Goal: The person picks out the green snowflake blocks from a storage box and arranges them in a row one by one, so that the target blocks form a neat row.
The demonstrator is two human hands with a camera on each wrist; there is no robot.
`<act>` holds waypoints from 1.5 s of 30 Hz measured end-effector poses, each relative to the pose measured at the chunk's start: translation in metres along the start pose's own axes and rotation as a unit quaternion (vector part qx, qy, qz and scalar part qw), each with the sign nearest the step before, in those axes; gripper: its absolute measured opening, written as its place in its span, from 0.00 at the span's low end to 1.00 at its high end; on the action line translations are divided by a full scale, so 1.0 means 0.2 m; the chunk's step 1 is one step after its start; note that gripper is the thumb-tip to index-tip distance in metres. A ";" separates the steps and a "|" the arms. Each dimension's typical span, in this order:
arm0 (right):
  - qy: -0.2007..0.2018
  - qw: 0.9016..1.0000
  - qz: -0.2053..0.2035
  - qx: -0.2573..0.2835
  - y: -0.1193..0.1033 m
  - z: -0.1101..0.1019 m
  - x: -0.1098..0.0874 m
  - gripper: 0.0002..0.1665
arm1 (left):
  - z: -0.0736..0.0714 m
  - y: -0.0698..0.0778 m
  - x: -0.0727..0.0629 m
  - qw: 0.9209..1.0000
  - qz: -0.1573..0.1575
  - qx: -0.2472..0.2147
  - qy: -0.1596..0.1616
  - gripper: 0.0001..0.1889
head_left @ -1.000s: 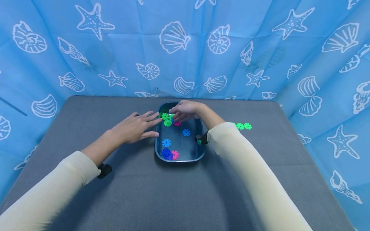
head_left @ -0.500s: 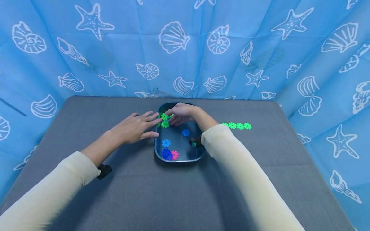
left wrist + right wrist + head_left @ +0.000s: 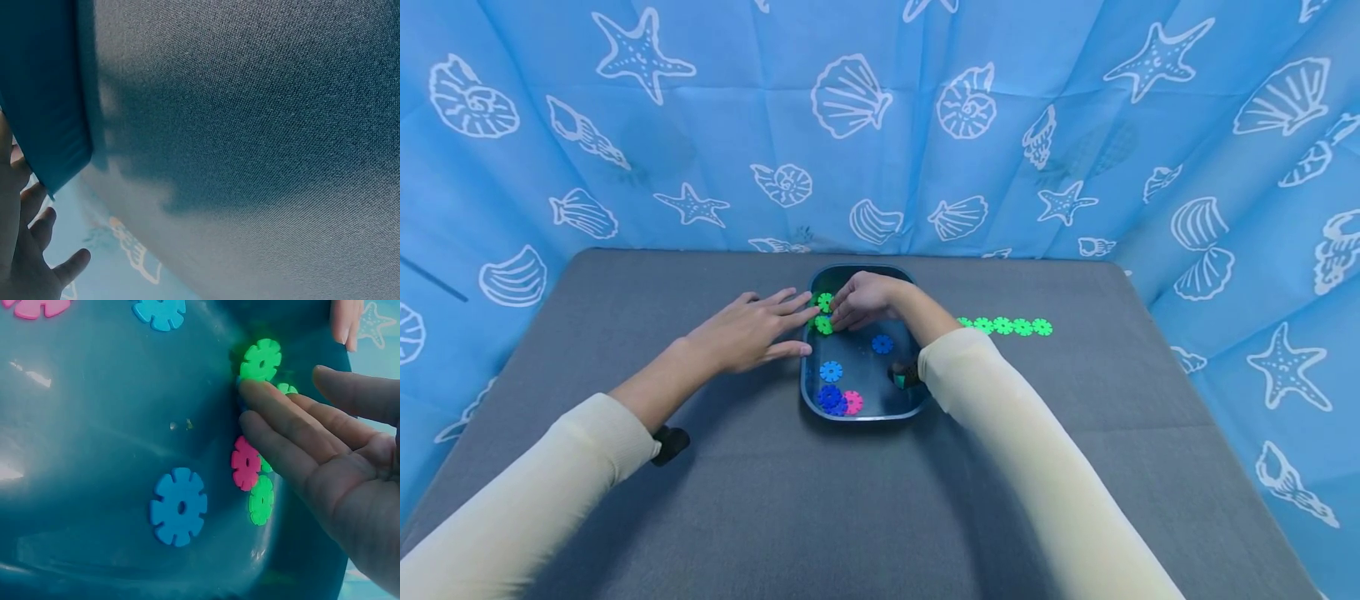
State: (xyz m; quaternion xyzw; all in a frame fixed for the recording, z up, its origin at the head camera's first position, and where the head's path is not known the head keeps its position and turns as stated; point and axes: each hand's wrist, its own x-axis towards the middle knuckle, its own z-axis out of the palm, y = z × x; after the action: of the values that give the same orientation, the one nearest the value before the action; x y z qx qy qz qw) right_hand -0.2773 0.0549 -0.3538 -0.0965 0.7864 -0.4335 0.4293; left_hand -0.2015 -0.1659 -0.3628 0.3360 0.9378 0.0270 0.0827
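Note:
My left hand [image 3: 756, 333] has its fingers spread straight, with the fingertips at the left rim of a dark blue tray [image 3: 865, 417]. In the left wrist view, those fingers touch the tray's outer edge. My right hand [image 3: 868, 300] reaches into the tray's far part. Its fingers are extended, the thumb stands apart, and the fingertips touch a green notched disc [image 3: 262, 359]. Beside these fingers, a pink disc [image 3: 245, 464] and another green disc [image 3: 262, 501] lean by the tray wall. Part of the cluster is hidden behind the hand.
In the tray lie a blue disc [image 3: 882, 344], a lighter blue disc [image 3: 831, 372], dark blue discs [image 3: 831, 397] and a pink disc [image 3: 853, 402]. A row of several green discs [image 3: 1002, 326] lies right of the tray on the grey table [image 3: 737, 508]. A blue curtain [image 3: 895, 150] hangs behind.
My right hand has moved left and slightly nearer inside the tray, and the lower green disc has shifted left. More of the green row shows past the sleeve. My left hand has stayed still.

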 end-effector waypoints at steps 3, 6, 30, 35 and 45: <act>0.000 1.000 0.002 -0.005 0.00 0.01 0.01 0.26 | 0.00 0.00 0.00 1.000 0.000 -0.001 -0.002 0.37; 0.003 1.000 0.005 -0.003 0.00 0.01 0.02 0.27 | 0.00 0.00 0.00 1.000 0.000 -0.002 -0.002 0.37; 0.087 0.996 0.011 0.020 -0.03 0.11 0.08 0.12 | 0.01 0.00 0.00 1.000 0.001 -0.008 0.000 0.38; 0.099 0.995 0.004 0.012 -0.04 0.10 0.07 0.15 | 0.01 0.00 0.00 1.000 0.002 -0.004 -0.002 0.38; 0.133 0.991 0.002 0.013 -0.04 0.09 0.03 0.16 | 0.01 0.00 0.00 1.000 0.001 -0.004 -0.003 0.38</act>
State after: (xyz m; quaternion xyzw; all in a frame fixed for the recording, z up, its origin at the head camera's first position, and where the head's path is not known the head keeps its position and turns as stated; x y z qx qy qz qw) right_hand -0.2702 0.0359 -0.3559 -0.0309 0.8310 -0.4523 0.3224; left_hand -0.2016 -0.1661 -0.3641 0.3367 0.9371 0.0302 0.0867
